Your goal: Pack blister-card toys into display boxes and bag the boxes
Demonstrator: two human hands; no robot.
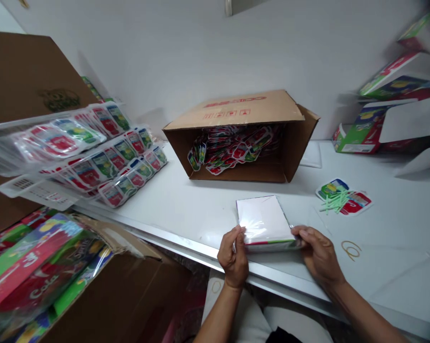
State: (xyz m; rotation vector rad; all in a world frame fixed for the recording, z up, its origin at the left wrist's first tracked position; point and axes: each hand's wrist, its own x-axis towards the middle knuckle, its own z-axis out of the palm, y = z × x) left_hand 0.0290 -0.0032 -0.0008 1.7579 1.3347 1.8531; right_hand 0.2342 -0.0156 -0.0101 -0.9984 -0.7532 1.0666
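Note:
A flat white pack wrapped in clear film (264, 220) lies on the white table (186, 200) near its front edge, with coloured printed edges showing along its near side. My left hand (233, 257) grips its near left corner, fingers curled on it. My right hand (316, 252) holds its near right corner with bent fingers. Both hands rest at the table edge.
An open brown carton (243, 138) lying on its side holds several printed cards. Film-wrapped card packs (93, 152) stack at left. A loose card with green sticks (343, 200) and a rubber band (351, 248) lie at right. Printed boxes (386, 105) stand at far right, another carton (50, 271) below left.

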